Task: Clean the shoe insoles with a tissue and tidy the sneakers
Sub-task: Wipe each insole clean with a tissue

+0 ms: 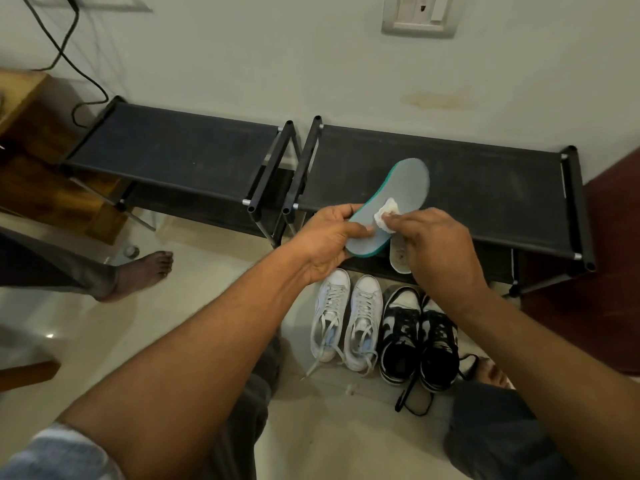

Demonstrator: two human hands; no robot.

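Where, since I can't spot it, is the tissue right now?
In the head view, centre-right: the right hand pinches the tissue against the grey insole held by the left hand.

No text, brand, number or sign can be read here. The white insole (399, 260) bears a few small dark marks on its surface, too blurred to make out.
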